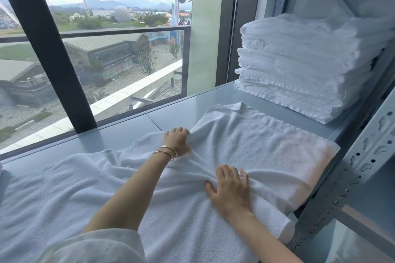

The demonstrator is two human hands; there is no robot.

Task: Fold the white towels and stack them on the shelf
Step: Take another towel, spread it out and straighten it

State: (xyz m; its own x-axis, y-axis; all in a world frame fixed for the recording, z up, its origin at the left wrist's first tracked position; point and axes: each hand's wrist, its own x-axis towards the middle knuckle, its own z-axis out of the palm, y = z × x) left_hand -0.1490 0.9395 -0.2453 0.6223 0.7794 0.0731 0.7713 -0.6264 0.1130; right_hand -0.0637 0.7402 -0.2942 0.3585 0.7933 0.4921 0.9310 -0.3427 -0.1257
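The left grip (176, 141) curls its fingers round a bunched fold of the white towel (267, 147), fingertips buried in the cloth. Just right of it and nearer, the right grip (229, 192) presses flat, fingers spread, on the same towel, which lies on the shelf (132, 132). Beyond both grips stands the folded stack (299, 66), its right end cut off from view.
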